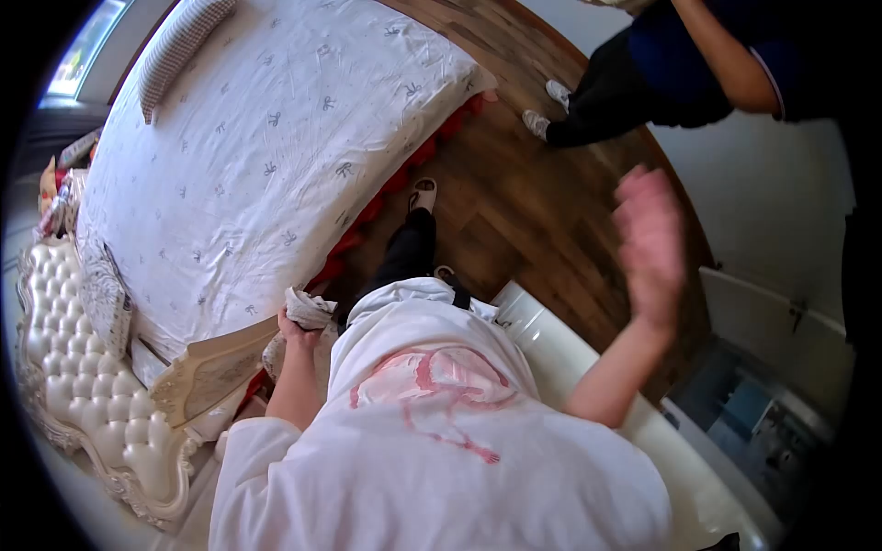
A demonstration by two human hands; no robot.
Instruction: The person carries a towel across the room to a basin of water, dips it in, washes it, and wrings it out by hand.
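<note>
My left hand [299,329] is low beside the bed, its fingers closed around a crumpled white and grey cloth [310,310]. Part of the cloth hangs down and its lower end is hard to make out. My right hand [650,239] is raised over the wooden floor, smeared by motion, with its fingers stretched out and nothing visible in it. Next to my left hand stands a cream carved bedside panel [207,375]. The bed [248,174] has a white sheet printed with small bows.
A gingham pillow [179,55] lies on the bed's far edge. At the left is a tufted cream headboard [96,367]. A white cabinet [560,340] stands close at my right. Another person [634,83] in dark clothes stands on the wooden floor [514,202] ahead.
</note>
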